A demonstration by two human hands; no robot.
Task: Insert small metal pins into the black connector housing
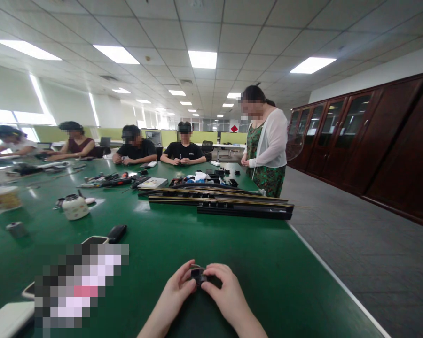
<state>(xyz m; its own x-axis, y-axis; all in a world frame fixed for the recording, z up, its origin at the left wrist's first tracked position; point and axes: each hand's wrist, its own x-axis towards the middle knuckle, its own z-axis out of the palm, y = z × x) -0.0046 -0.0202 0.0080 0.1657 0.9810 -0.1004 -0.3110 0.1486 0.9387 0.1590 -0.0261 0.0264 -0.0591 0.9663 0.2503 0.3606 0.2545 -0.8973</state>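
A wide green table (232, 244) stretches ahead, bare in front of the hands, its right edge running diagonally toward open grey floor. Near the table's front edge, the left hand (176, 286) and right hand (223, 288) meet, fingertips pinching a small black part (198, 276) between them; its long axis cannot be told. Long black rails (232, 204) lie crosswise well beyond.

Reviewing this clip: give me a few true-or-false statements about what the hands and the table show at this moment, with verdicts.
1. Both hands, left hand and right hand, grip one small black part. True.
2. The table is red. False: it is green.
3. Long black rails lie across the table beyond the hands. True.
4. The white jar rests in the left hand. False: it stands apart on the table.
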